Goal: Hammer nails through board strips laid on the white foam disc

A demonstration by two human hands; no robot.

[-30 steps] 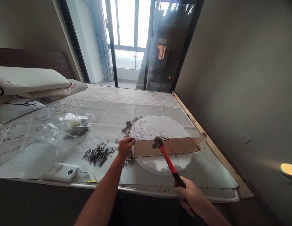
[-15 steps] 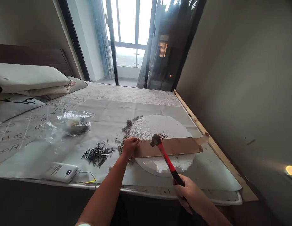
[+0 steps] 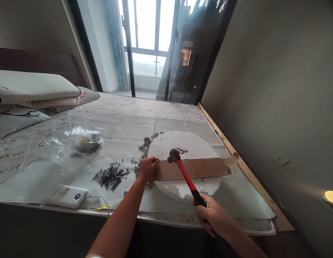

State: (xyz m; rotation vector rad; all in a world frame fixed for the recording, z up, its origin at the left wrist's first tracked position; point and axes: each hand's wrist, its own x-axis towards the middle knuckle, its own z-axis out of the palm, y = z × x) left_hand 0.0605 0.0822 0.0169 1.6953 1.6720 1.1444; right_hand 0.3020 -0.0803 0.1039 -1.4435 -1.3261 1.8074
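Note:
A white foam disc (image 3: 182, 145) lies on the covered bed, with a brown cardboard strip (image 3: 198, 167) laid across it. My left hand (image 3: 148, 168) pinches a small nail upright at the strip's left end. My right hand (image 3: 211, 214) is closed around the handle of a red-handled hammer (image 3: 184, 173). Its metal head hovers just above the strip, a short way right of my left fingers.
A heap of loose nails (image 3: 111, 175) lies left of the disc. A clear plastic bag (image 3: 82, 143) holds more. A white power bank (image 3: 67, 196) with a cable sits near the bed's front edge. Pillows (image 3: 32, 87) are stacked at far left. A wall runs along the right.
The hammer head has drifted left toward my left hand. My left fingers have closed in on the strip's left end.

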